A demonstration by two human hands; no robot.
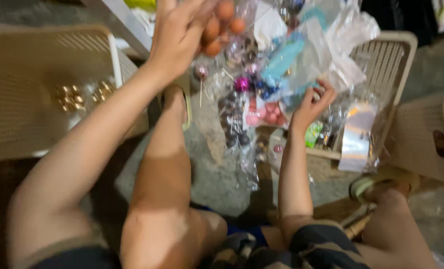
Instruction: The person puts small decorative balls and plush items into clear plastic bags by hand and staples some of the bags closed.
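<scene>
My left hand (179,30) is raised at the top centre, gripping a clear plastic bag of orange balls (221,25). More clear bags hang below it, with dark balls (232,124), a magenta ball (242,83) and pink pieces (264,114). My right hand (312,103) is lower and to the right, its fingers curled around the crumpled clear plastic bags (301,65) that hold blue and white items. The frame is blurred, so small details are unclear.
A beige plastic basket (42,89) at left holds packets of gold pieces (70,97). Another beige basket (388,65) at right is full of plastic bags, with a third beige container (426,139) beside it. My bare knees and sandalled feet (381,182) rest on the grey floor.
</scene>
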